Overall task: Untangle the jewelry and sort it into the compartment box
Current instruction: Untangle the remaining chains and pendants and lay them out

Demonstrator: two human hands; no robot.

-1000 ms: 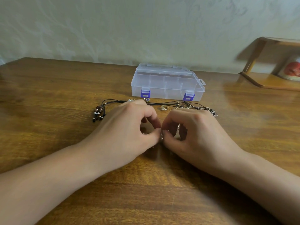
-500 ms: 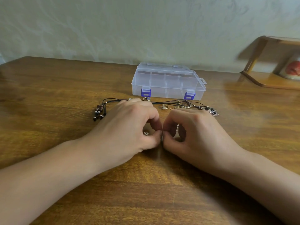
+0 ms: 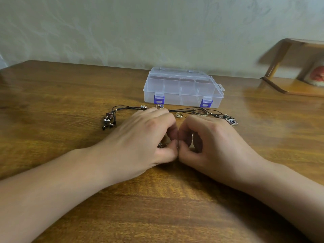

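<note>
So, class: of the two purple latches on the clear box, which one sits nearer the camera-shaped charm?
The right-hand latch: the camera charm lies just below and right of it, while the other latch sits far off to the left.

I see a brown wooden table [image 3: 52, 106] with visible grain and a glossy, reflective top. Behind it I see a pale wall [image 3: 122, 28] bearing a faint embossed pattern. At far right stands a blurred wooden shelf [image 3: 294, 85].
</note>
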